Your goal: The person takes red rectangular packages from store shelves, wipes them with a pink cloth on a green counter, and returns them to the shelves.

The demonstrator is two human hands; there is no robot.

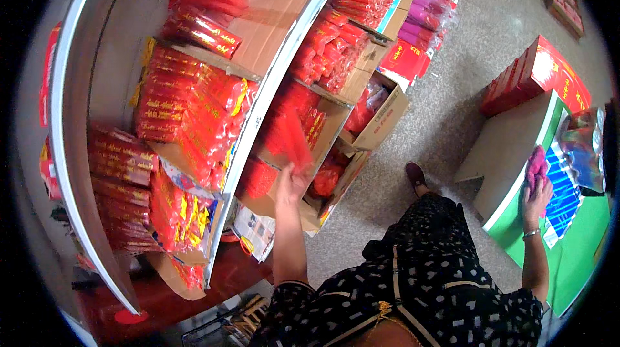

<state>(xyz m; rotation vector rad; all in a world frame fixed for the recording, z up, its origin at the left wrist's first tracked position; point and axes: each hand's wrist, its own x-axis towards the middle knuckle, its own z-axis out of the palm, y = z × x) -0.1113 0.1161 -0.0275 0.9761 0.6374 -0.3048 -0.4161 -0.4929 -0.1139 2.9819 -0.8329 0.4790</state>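
My left hand reaches into a cardboard box on the lower shelf, at the near end of a red plastic-wrapped packet. The hand and packet are blurred, and whether the fingers grip it I cannot tell. More red packets with gold writing lie beside it in the box. On the right, my right hand is closed on a pink cloth. It rests on a green-topped counter, at the edge of a blue-and-white striped packet.
Shelves with a white metal edge hold cardboard boxes of red packets on my left. An open carton stands on the speckled floor. Red boxes are stacked behind the counter, and a shiny foil-like package lies on it.
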